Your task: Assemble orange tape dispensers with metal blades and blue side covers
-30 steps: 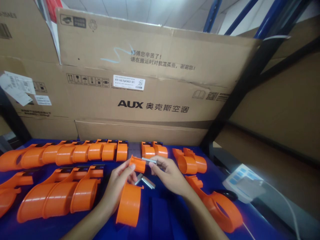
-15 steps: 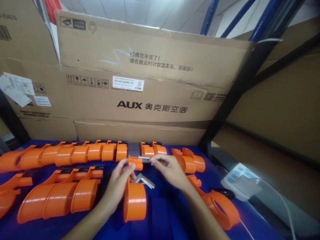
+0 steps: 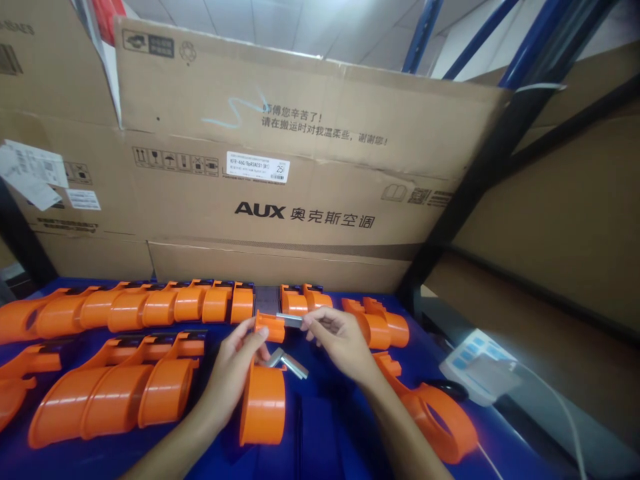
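Observation:
My left hand [image 3: 240,357] grips the narrow end of an orange plastic part [image 3: 263,405], whose wide round ring hangs down toward me. Between thumb and fingers, my right hand [image 3: 336,340] pinches a small silvery metal strip [image 3: 290,321]. The strip's left end meets the narrow end of the orange part; whether it sits inside cannot be made out. Just below the hands, a few loose metal pieces [image 3: 295,367] lie on the blue surface [image 3: 320,433].
Similar orange parts [image 3: 125,310] stand in a row at the back, with more [image 3: 117,393] at front left and others [image 3: 435,413] on the right. A white device [image 3: 481,365] with a cable lies at far right. Behind rises a cardboard wall [image 3: 200,200].
The orange part's ring has swung slightly to the left. Both hands keep their grips, and the metal strip stays at the part's narrow end.

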Available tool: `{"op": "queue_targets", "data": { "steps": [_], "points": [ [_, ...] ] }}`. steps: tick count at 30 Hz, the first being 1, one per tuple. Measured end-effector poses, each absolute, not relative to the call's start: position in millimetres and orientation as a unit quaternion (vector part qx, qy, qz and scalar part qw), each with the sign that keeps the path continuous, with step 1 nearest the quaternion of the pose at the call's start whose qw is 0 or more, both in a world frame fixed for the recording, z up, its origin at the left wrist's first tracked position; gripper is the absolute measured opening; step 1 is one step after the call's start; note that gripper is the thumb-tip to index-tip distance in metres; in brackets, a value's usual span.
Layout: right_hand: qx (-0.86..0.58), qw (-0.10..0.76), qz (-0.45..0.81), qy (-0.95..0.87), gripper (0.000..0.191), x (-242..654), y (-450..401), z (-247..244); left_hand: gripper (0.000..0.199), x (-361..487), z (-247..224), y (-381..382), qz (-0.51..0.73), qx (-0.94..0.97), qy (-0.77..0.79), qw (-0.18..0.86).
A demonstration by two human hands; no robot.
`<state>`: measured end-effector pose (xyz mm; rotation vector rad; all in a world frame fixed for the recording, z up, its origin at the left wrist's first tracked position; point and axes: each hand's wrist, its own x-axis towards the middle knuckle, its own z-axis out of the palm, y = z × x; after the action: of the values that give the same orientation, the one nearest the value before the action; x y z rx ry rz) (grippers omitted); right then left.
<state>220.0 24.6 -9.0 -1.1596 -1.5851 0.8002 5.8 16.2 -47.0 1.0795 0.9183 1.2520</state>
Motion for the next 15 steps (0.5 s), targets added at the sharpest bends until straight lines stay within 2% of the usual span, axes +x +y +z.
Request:
{"op": "queue_targets", "data": {
  "steps": [8,15],
  "points": [
    [-0.466,0.474,0.352,-0.659,0.031,217.3,23.7,-8.0,0.038,4.8,-44.8,15.6,0.527,0.492,0.397,0.567],
    [-0.446,0.412,0.396,-0.689,0.033,217.2,18.4,-4.8,0.045,2.7,-47.6,14.1,0.489,0.518,0.412,0.568]
  ]
}}
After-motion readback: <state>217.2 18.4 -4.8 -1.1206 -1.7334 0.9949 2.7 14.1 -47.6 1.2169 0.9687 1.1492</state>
